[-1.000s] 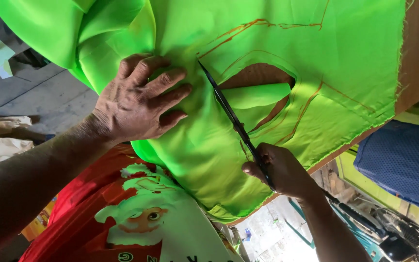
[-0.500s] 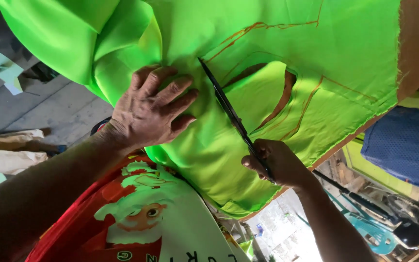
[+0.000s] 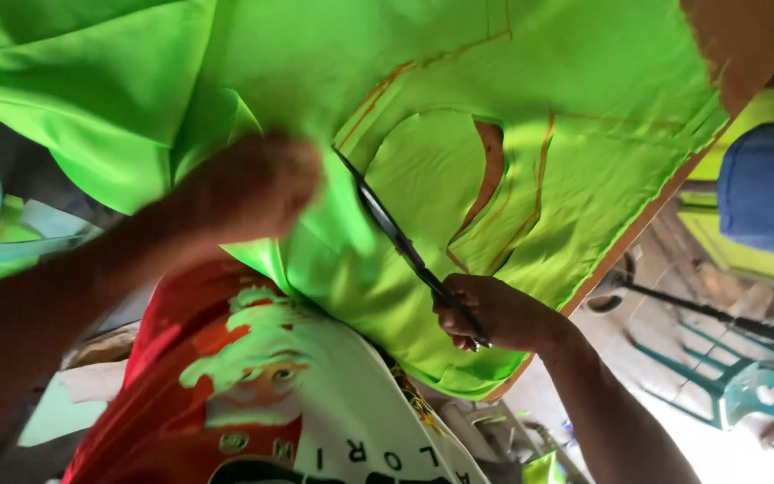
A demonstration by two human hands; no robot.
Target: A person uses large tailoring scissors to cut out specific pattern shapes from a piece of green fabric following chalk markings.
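We grip dark scissors in our right hand, blades on the bright green fabric between our hands; our blurred left hand seems pressed flat, holding nothing. Loose cloth could bunch and pull the cut off the orange chalk line.

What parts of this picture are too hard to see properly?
Head view, the only one:
- Left hand: smeared by motion, so its fingers and its grip on the green fabric cannot be told.
- Scissors: handles hidden inside the right hand; whether the blades are open is unclear.
- Table: mostly covered by the fabric.
- Blue object: cut off by the right edge.
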